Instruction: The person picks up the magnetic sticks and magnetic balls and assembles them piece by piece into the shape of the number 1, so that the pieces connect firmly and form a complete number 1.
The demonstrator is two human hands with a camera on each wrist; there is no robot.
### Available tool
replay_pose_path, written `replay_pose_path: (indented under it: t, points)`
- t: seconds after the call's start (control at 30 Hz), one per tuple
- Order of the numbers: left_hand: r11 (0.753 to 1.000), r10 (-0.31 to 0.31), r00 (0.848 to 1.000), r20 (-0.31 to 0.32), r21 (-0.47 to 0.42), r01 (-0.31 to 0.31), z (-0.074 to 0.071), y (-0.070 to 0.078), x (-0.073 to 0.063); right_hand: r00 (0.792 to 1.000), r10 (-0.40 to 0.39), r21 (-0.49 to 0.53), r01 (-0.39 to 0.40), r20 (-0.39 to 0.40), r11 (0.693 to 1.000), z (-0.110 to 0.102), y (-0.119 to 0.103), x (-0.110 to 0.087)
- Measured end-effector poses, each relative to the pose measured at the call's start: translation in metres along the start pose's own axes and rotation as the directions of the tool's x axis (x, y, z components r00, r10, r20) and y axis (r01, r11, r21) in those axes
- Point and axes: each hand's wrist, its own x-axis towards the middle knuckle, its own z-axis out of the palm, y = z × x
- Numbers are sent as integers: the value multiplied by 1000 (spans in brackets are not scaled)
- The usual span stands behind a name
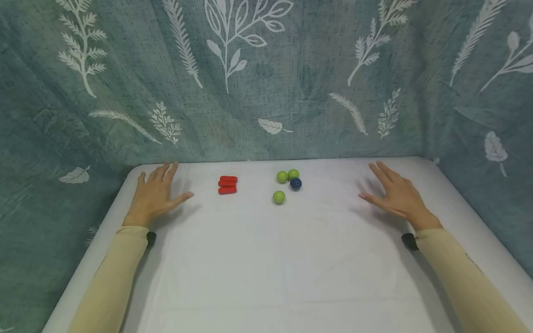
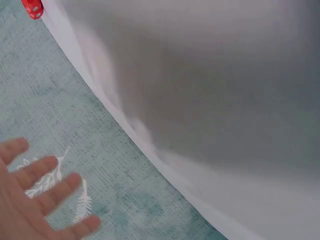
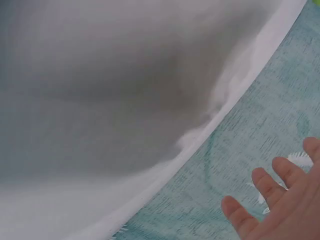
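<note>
Currently I have the left hand (image 1: 153, 196) near the far left corner of the desk (image 1: 266, 254), its fingers (image 1: 171, 173) straight and spread, thumb stretched toward the middle, with nothing in its hold. Nearest to it lie three red sticks (image 1: 227, 183), side by side and well apart from the thumb tip. Over on the other side, the right hand (image 1: 397, 194) mirrors that pose near the far right corner: fingers fanned out, thumb pointing inward, nothing held there either. Closest to it is a dark blue ball (image 1: 296, 184), around the middle of the desk's far part. Just behind that ball I see a pair of green balls (image 1: 282, 176) close together; a third green ball (image 1: 279, 197) rests nearer to me, left of the blue one. Both hands throw soft shadows on the white surface. Pale yellow sleeves (image 1: 108, 282) run back from the wrists, and a leaf-printed green cloth (image 1: 200, 120) rises behind. My left wrist view catches a red thing with pale dots (image 2: 33, 8) in its upper corner; the right one has a bright green sliver (image 3: 317, 2) I can't identify.
</note>
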Motion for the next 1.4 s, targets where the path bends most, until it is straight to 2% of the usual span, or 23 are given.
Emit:
replay_pose_path:
  t: [0.17, 0.33, 0.5, 0.67, 0.87, 0.97, 1.13, 1.4]
  points:
    - [985, 112, 993, -23, -127, -114, 2, 9, 3, 998, -69, 54, 69, -8, 996, 1, -11, 2]
    - [956, 145, 989, -27, -255, -147, 5, 21, 6, 990, -140, 81, 141, -24, 987, 6, -22, 8]
    - [908, 159, 986, -47, -385, -165, 7, 33, 9, 981, -192, 129, 192, -15, 973, 12, -33, 15]
    - [852, 183, 981, -65, -487, -191, 11, 42, 17, 978, -211, 170, 205, 12, 964, 13, -49, 20]
    - [771, 231, 973, -22, -605, -197, 19, 49, 32, 970, -240, 192, 230, 27, 954, 17, -67, 26]
    - [744, 241, 970, 9, -644, -179, 23, 53, 39, 964, -263, 203, 252, 32, 946, 20, -76, 30]
    - [735, 235, 970, 66, -665, -133, 30, 58, 51, 954, -299, 208, 288, 24, 935, 24, -87, 35]
    - [729, 257, 955, 146, -678, -92, 36, 66, 60, 942, -332, 203, 316, 50, 927, 29, -100, 40]
